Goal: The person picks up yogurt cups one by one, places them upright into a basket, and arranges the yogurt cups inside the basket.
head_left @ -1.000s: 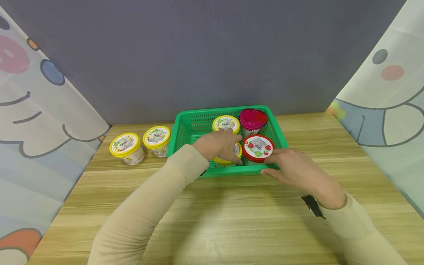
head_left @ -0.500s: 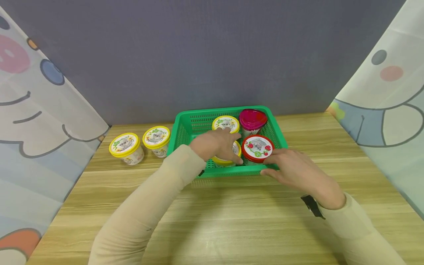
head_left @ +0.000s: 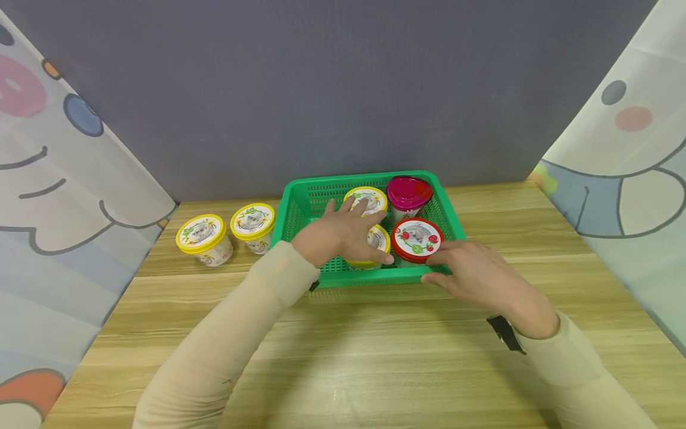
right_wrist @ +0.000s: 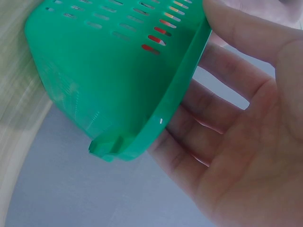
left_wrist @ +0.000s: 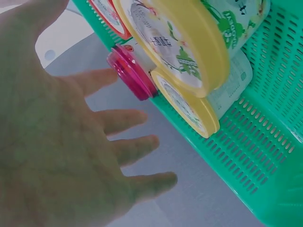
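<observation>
My left hand (head_left: 343, 237) hovers with spread fingers over two yellow-lidded cups in the green plastic basket (head_left: 375, 277). Under the palm is the front cup (head_left: 379, 239), partly covered; the fingers reach across the rear cup (head_left: 370, 194). In the left wrist view a gap shows between the palm (left_wrist: 61, 142) and the front cup's lid (left_wrist: 170, 42). With thumb and fingers, my right hand (head_left: 477, 274) grips the basket's front rim near its right corner. Beside these fingers stands a cup with a red strawberry lid (head_left: 418, 237); behind it is a cup with a magenta lid (head_left: 409, 192).
Two more yellow-lidded cups stand on the wooden table left of the basket: an outer cup (head_left: 202, 233) and an inner cup (head_left: 253, 220). A grey panel (head_left: 343, 89) rises behind the basket. Cartoon-printed cloths hang at both sides.
My left hand has lifted off the front yellow-lidded cup, spread its fingers and shifted slightly left. My right hand has stayed on the basket rim.
</observation>
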Demonstrator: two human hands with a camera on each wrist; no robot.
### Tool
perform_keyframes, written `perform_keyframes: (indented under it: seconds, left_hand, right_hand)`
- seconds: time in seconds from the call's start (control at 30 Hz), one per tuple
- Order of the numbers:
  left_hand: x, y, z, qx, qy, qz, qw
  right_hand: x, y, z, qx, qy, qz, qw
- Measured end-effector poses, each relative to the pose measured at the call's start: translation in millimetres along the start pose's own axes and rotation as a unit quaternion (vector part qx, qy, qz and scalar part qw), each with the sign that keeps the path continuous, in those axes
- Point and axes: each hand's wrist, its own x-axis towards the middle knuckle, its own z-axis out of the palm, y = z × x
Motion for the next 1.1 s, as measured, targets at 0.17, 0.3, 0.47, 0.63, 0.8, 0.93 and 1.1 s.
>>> perform_keyframes:
  seconds: [0.17,0.3,0.47,0.63,0.8,0.93,1.1]
  left_hand:
    - [-2.6,-4.2,3.0,0.01,0.031,0.002,0.9995]
    - [-5.1,-7.0,3.6,0.006,0.044,0.003,0.999]
    - [-10.5,-13.1,4.5,-0.001,0.051,0.009,0.9987]
    - [-18.3,-21.6,4.6,-0.003,0.058,0.015,0.9982]
    - [-26.0,-31.3,3.5,-0.017,0.072,0.017,0.9971]
    - [-31.6,-40.6,4.8,-0.024,0.082,0.013,0.9963]
    - [-36.7,-51.1,9.5,-0.022,0.085,0.012,0.9961]
  right_hand:
    - [0.0,0.0,0.6,-0.001,0.001,0.0,1.0]
    - [-0.4,0.2,0.9,-0.001,0.002,-0.001,1.0]
    - [-0.2,0.3,0.2,-0.002,0.002,-0.002,1.0]
    - [0.3,0.2,-0.3,-0.004,0.002,-0.003,1.0]
    - [-0.2,0.1,-0.8,-0.003,0.001,-0.002,1.0]
    - [0.0,-0.2,-0.7,0.0,0.001,-0.002,1.0]
    - [0.6,-0.4,-0.7,-0.001,-0.001,-0.001,1.0]
